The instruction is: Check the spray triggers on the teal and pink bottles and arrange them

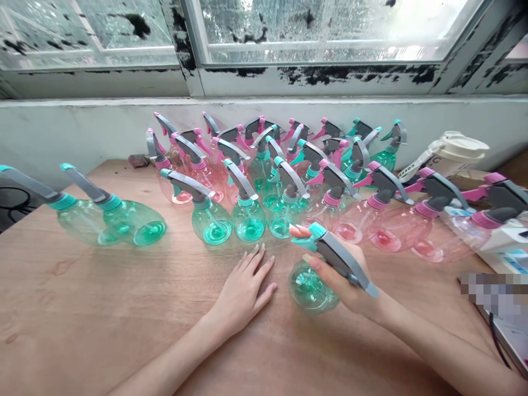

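Observation:
My right hand (350, 275) is wrapped around the neck of a green spray bottle (313, 291), a clear round body with a grey and teal trigger head. My left hand (249, 283) lies flat on the wooden table, fingers stretched toward the rows of bottles, holding nothing. Just beyond its fingertips stand a green spray bottle (248, 220) and several others like it. Pink spray bottles (383, 231) stand in a line to the right, past my right hand. Whether the held bottle's base touches the table cannot be seen clearly.
Two green spray bottles (136, 220) stand apart on the left of the table (103, 308). More pink and green bottles crowd the back by the wall. A white coffee cup (457, 154) is at the back right. A pixelated item with a black cable (497, 335) lies at the right edge.

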Motion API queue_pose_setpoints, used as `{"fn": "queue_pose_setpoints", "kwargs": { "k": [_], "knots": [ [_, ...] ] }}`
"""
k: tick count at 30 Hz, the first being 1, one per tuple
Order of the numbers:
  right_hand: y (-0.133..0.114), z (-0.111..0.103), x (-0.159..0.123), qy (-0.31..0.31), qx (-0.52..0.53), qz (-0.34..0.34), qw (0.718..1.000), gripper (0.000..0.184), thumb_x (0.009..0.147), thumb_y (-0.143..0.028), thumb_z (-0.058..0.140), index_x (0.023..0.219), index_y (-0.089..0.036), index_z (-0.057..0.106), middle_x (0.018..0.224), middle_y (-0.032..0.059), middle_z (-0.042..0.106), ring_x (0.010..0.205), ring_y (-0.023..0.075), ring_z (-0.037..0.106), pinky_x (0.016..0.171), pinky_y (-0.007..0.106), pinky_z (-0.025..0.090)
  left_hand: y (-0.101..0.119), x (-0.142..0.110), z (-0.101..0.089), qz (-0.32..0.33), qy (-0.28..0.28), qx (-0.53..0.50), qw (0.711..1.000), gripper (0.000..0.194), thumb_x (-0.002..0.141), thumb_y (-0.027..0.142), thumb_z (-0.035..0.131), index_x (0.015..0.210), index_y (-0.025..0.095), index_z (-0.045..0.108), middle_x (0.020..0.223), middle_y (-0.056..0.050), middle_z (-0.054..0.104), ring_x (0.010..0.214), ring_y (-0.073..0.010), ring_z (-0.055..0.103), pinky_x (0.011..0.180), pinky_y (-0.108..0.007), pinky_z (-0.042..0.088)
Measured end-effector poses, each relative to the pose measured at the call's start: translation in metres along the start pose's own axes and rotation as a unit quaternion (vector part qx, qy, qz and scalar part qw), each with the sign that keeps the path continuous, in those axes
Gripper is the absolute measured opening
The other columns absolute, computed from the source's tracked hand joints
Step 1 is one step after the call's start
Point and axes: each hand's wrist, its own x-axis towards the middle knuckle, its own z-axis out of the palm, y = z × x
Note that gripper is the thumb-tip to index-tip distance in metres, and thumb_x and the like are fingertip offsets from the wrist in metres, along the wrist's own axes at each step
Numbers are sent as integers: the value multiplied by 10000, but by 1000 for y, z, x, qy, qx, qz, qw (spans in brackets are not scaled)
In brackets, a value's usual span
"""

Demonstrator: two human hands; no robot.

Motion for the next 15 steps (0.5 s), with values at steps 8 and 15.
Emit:
{"fn": "queue_pose_setpoints", "kwargs": {
  "k": [8,15],
  "knots": [
    [2,1,-1,11,-2,-11,1000,336,930,-299,533,1260,-243,550,689,12,619,787,220,659,698,328,531,-1,0,0,2,6,2,1000,476,967,375,485,1386,149,492,1500,-188,404,1368,-327,419,1105,-530,375],
    [3,1,1,5,7,-34,999,319,922,-270,540,1240,-256,560,945,55,684,757,194,658,732,341,539,0,1,0,-2,1,5,1000,482,960,366,509,1395,160,480,1517,-176,383,1386,-307,394,1127,-506,352]
  ]
}}
